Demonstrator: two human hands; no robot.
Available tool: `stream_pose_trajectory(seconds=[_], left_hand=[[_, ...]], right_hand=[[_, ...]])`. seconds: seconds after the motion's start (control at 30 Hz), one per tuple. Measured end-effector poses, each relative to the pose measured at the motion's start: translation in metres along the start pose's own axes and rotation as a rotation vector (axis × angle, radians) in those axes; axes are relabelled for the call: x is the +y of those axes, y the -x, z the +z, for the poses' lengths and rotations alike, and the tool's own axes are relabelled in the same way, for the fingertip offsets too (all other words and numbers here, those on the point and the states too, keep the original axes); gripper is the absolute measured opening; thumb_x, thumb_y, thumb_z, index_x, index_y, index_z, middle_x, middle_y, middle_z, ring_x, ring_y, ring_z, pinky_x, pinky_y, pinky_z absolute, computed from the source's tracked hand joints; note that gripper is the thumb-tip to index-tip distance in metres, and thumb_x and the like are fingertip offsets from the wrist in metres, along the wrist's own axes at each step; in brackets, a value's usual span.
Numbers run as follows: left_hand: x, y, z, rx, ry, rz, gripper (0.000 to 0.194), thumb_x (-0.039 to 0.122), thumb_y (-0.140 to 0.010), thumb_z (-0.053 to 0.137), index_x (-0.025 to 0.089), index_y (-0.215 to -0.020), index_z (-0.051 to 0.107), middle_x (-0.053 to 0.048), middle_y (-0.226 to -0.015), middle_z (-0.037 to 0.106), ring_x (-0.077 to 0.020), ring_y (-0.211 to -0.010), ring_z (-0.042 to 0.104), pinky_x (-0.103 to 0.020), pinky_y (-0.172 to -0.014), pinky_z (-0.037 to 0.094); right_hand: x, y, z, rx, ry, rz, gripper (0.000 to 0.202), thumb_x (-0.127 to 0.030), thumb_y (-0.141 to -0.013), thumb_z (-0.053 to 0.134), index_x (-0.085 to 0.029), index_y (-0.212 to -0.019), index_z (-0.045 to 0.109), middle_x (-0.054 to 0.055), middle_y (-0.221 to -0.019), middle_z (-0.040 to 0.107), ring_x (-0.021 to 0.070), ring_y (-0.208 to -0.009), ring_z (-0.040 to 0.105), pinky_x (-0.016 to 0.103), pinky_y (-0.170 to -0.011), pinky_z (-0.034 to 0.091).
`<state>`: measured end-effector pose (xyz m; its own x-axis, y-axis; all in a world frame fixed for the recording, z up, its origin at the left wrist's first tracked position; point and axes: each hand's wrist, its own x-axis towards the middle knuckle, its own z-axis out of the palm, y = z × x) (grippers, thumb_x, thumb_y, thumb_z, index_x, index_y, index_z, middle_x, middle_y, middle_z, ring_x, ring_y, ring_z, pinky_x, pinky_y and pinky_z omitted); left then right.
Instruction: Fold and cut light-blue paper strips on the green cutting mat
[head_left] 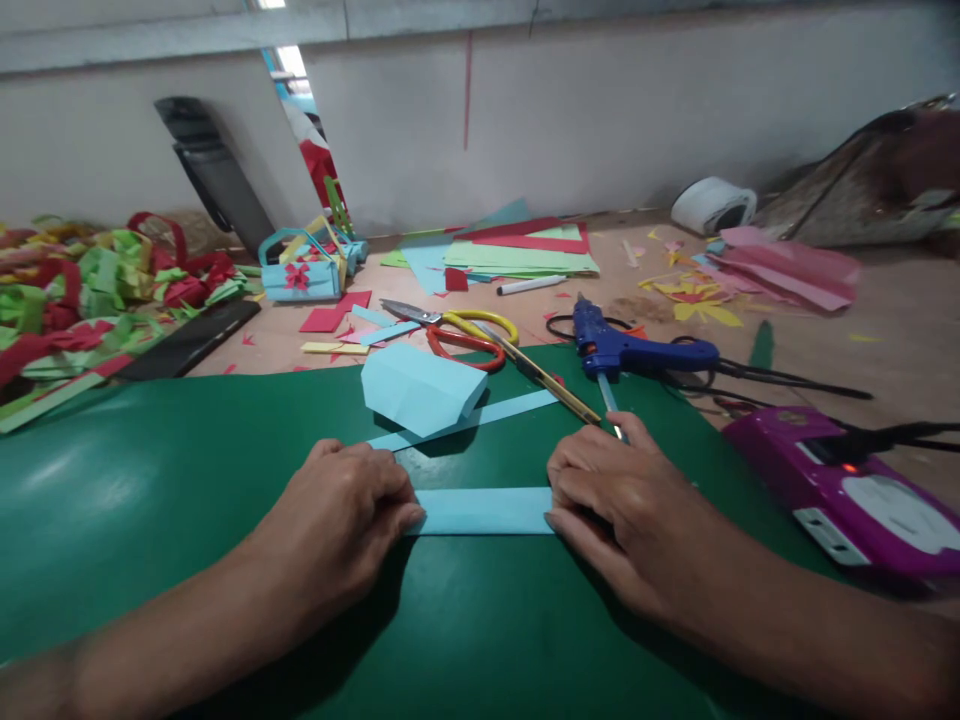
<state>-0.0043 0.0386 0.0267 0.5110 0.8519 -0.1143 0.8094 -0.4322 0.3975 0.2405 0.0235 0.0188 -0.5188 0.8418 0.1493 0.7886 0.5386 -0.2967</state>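
Note:
A light blue folded paper strip (pixel 484 511) lies level just over the green mat (pixel 225 480), stretched between both hands. My left hand (pixel 349 510) pinches its left end between thumb and fingers. At the right end, my right hand (pixel 611 500) grips it the same way; the strip's ends are hidden by the fingers. Just beyond sits a creased light blue paper piece (pixel 420 388), resting over a narrow light blue strip (pixel 517 405). Past my right hand are a gold cutter knife (pixel 551 380) and a blue glue gun (pixel 637 350) with a glue stick in it.
Scissors (pixel 457 335) with red and yellow handles lie behind the paper. A purple power strip (pixel 832 490) with a plugged cable is at the right. Coloured paper sheets (pixel 525 250), a small blue paper bag (pixel 300 278) and piled paper strips (pixel 90 280) are farther back.

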Motion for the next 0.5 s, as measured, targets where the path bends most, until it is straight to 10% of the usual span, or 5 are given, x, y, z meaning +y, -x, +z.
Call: stream_pose_trajectory(seconds=[0.5], left_hand=[[0.0063, 0.0015, 0.0001, -0.02, -0.118, -0.021, 0.02, 0.022, -0.084, 0.046, 0.018, -0.07, 0.059, -0.002, -0.072, 0.06, -0.018, -0.071, 0.049, -0.034, -0.069, 0.025]], right_hand=[[-0.0006, 0.0005, 0.0045, 0.022, 0.024, -0.008, 0.026, -0.017, -0.084, 0.039, -0.018, -0.059, 0.046, 0.0, -0.067, 0.049, 0.016, -0.067, 0.042, 0.042, -0.086, 0.024]])
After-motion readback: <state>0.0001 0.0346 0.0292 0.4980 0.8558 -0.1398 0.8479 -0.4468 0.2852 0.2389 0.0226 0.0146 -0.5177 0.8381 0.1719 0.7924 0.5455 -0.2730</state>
